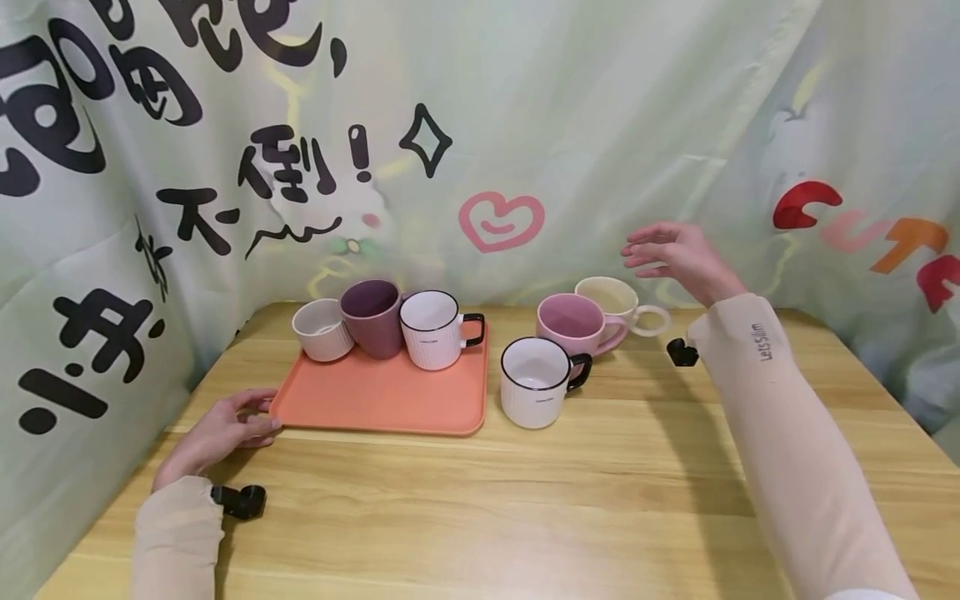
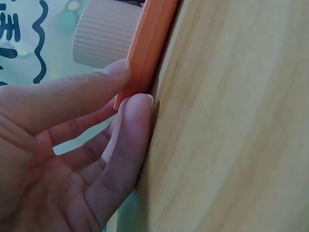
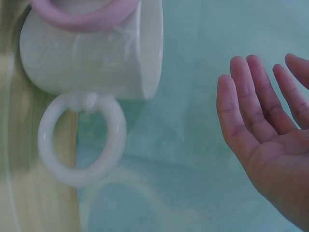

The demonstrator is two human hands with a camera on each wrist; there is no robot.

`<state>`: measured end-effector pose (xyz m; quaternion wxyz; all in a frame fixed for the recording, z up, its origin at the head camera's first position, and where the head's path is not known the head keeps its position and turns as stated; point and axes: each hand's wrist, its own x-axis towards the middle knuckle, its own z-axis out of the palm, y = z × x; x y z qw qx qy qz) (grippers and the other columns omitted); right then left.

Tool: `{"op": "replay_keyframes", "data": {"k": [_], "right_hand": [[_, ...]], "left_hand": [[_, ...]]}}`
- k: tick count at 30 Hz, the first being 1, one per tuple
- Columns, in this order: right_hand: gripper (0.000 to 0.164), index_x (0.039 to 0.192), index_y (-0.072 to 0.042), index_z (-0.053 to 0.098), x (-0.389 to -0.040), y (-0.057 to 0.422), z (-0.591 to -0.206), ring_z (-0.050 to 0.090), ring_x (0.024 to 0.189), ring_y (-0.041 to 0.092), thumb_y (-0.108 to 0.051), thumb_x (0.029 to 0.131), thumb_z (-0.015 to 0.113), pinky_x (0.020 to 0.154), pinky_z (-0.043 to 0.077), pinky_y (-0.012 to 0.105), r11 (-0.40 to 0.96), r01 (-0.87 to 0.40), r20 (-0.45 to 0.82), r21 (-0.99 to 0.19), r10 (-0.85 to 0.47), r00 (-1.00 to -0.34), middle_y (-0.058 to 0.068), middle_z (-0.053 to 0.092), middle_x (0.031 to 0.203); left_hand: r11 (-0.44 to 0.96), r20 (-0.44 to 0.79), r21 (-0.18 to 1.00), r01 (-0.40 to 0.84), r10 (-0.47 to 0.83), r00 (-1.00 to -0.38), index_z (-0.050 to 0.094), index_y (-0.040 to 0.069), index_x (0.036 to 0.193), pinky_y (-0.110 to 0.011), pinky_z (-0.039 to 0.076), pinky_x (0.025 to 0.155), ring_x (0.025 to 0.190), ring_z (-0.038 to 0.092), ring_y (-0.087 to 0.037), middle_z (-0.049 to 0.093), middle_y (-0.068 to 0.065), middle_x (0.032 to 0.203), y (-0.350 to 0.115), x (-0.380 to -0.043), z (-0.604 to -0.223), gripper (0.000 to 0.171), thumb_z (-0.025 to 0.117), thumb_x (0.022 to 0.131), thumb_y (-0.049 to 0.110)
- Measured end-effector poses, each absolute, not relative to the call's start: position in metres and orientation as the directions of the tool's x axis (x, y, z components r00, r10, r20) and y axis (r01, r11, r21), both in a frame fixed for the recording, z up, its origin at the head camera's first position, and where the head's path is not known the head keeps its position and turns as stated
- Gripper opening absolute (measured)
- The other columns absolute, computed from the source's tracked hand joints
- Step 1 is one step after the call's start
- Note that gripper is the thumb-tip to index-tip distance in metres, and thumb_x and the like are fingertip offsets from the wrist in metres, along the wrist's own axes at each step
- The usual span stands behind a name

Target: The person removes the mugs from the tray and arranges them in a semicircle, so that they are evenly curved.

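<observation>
At the near left corner of an orange tray (image 1: pixel 375 404), my left hand (image 1: pixel 221 429) pinches the edge. The left wrist view has the thumb (image 2: pixel 116 68) at the tray's rim and a fingertip (image 2: pixel 140 106) at its lower edge. Along the tray's back stand a small pale ribbed cup (image 1: pixel 322 333), a dark purple mug (image 1: pixel 375 325) and a white mug with black rim and handle (image 1: pixel 435 337). My right hand (image 1: pixel 682 254) is raised behind and right of a cream mug (image 3: pixel 87 58) with a ring handle, fingers loosely extended, holding nothing.
Right of the tray, a pink mug (image 1: pixel 570 325) stands in front of the cream one. Nearer is a second white mug (image 1: pixel 532 387) with black rim and handle. All rest on a wooden table (image 1: pixel 465 508). A printed curtain (image 1: pixel 600 125) hangs close behind the table's far edge.
</observation>
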<state>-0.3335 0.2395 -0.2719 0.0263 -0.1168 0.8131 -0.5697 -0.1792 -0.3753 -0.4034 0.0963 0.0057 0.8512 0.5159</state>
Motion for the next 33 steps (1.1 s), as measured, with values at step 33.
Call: {"op": "replay_keyframes", "data": {"k": [33], "right_hand": [[0.038,0.134,0.011,0.049,-0.336,0.165,-0.249,0.068,0.102,0.023,-0.014,0.106,0.054,0.090,0.058,0.035,0.335,-0.211,0.073,-0.918,-0.380,-0.922,0.022,0.063,0.124]], "left_hand": [[0.468,-0.154,0.880,-0.085,0.113,-0.982,0.027,-0.023,0.145,-0.029,0.061,0.078,0.088,0.065,-0.006,0.045,-0.041,0.132,-0.375,-0.180,-0.402,0.063,0.063,0.098,-0.001]]}}
